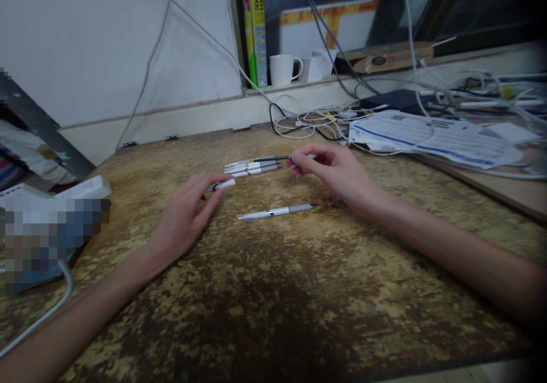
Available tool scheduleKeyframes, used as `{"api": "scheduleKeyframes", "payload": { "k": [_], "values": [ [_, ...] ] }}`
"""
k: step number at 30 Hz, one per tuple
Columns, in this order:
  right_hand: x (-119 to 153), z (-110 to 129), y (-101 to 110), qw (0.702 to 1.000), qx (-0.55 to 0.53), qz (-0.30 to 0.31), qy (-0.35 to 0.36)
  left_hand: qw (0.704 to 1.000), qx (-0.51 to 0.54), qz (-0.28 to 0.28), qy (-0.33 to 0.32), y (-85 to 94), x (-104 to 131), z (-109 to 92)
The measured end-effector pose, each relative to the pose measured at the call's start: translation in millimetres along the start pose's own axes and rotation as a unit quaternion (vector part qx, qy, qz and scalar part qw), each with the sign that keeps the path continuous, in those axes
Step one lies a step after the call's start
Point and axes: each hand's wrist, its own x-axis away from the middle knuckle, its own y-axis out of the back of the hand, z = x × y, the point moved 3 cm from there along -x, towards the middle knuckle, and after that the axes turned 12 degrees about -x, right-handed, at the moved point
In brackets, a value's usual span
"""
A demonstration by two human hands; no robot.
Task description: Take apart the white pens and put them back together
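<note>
1. The table (pixel 277 292) carries everything being handled; papers (pixel 431 138) lie toward its back right corner.
2. On the sill beyond its back edge, a carton (pixel 384 58) lies at the right; its contents cannot be made out.
3. The can (pixel 256 38) stands upright left of the mug (pixel 281 70), whose inside is hidden.
4. The left hand (pixel 182 212) pinches a barrel (pixel 226 184) between thumb and fingers. A light grip well back from the end facing the other hand would leave that end free.
5. The right hand (pixel 337 166) grips the refill (pixel 269 159) near one end, its length pointing left. Steady, level fingers should spare the thin rod from bending.
6. Several pens (pixel 256 168) lie side by side between the table's middle and back edge; one pen (pixel 277 211) lies apart, nearer the front edge.
</note>
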Motion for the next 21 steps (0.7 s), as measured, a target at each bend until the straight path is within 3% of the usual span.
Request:
{"api": "scheduleKeyframes", "payload": {
  "k": [11, 21],
  "values": [
    [-3.7, 5.8, 2.9, 1.000, -0.002, -0.010, 0.028, 1.000, -0.001, 0.002, -0.007, -0.2, -1.4, -2.2],
    [-4.1, -3.1, 1.8, 0.999, -0.034, 0.021, 0.002, 1.000, 0.003, 0.007, 0.001, 0.9, 0.3, -2.9]
  ]
}}
